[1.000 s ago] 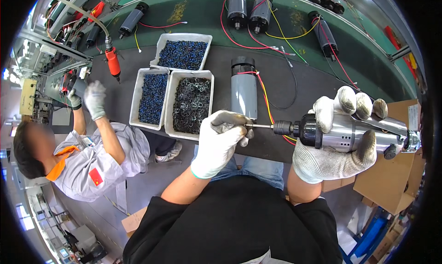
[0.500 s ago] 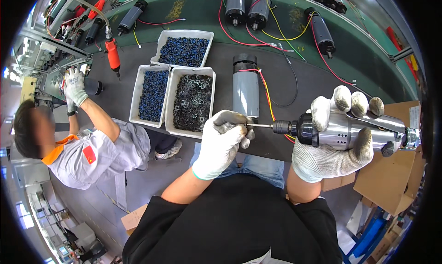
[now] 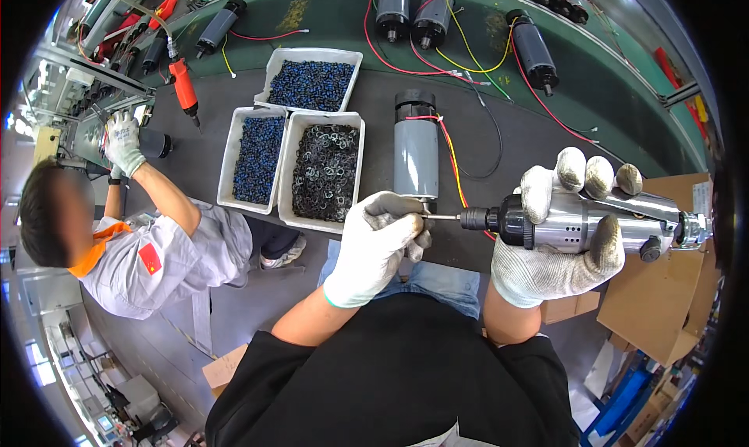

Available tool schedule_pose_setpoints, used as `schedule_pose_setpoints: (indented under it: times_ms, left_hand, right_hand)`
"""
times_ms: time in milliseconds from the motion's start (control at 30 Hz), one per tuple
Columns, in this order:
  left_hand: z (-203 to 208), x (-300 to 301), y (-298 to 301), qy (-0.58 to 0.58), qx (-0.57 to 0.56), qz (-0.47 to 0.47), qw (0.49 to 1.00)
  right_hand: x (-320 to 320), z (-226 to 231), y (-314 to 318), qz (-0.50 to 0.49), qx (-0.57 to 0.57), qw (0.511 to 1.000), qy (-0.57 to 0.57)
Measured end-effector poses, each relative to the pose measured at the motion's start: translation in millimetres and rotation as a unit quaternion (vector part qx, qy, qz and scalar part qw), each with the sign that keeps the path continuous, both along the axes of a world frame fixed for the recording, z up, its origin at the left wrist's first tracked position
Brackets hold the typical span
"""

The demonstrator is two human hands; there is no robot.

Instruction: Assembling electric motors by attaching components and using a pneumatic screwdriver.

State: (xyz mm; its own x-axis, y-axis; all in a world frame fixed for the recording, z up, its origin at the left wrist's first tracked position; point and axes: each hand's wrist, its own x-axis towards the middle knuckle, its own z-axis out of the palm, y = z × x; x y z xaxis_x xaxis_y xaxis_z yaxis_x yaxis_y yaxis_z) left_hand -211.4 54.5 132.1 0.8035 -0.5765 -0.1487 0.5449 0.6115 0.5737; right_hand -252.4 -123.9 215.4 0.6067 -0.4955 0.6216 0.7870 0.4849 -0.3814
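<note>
My right hand (image 3: 558,244), in a soiled white glove, is wrapped round a silver air screwdriver (image 3: 589,222) lying level, its black chuck toward the left. A thin metal bit (image 3: 446,217) sticks out of the chuck and reaches the fingertips of my left hand (image 3: 378,248). The left glove's thumb and fingers are pinched together at the bit's end; whatever lies between them is hidden. Just beyond stands a grey cylindrical motor (image 3: 416,154) with a black top band and red, yellow and black wires (image 3: 450,147); its near end is close to my left fingertips.
White bins hold blue-black small parts (image 3: 257,158) and dark rings (image 3: 326,170). A green conveyor (image 3: 335,22) carries several motors (image 3: 533,53) with loose wires. An orange driver (image 3: 183,88) hangs at left, near a gloved co-worker (image 3: 172,244). Cardboard boxes (image 3: 651,299) stand at right.
The motors on the conveyor have shifted slightly to the left. The hanging orange driver has swung left. Both my hands and the screwdriver stay nearly in place.
</note>
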Motion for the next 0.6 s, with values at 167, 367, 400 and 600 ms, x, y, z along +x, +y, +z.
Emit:
schedule_pose_setpoints:
  times_ms: [167, 367, 400, 600]
  left_hand:
    - [3.1, 3.1, 4.2, -0.065, 0.104, -0.006, 0.992]
    - [-13.5, 13.9, 14.6, -0.413, 0.572, -0.029, 0.708]
    - [-21.3, 11.9, 13.0, -0.407, 0.573, -0.03, 0.71]
    - [-63.6, 0.5, -6.6, -0.395, 0.566, -0.02, 0.724]
  right_hand:
    - [-1.8, -4.0, 3.1, -0.011, 0.0, 1.0, 0.012]
    - [4.1, -40.6, 9.9, -0.083, -0.081, 0.99, 0.081]
    - [5.4, -48.2, 13.8, -0.114, -0.111, 0.982, 0.106]
    - [14.3, -93.3, 24.8, -0.119, -0.183, 0.962, 0.165]
